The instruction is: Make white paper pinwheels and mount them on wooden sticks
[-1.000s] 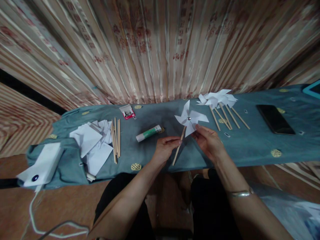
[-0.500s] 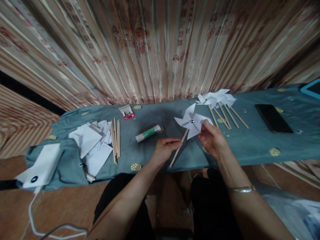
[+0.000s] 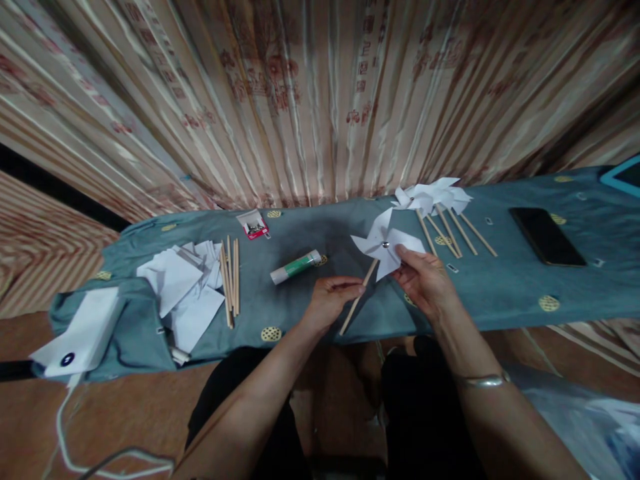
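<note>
1 angular white paper pinwheel on a slim wooden stick

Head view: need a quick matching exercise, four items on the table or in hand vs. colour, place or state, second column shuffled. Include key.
Things:
1. Front pinwheel
2. Glue-stick-like tube
3. Small box
4. Phone

Descriptions:
A. Red and white, open, small metal pieces inside
B. Black, right of the pinwheel pile
C. Green label, lying on the cloth
D. Held in both hands, left and right

Pairs: 1-D, 2-C, 3-A, 4-B
</note>
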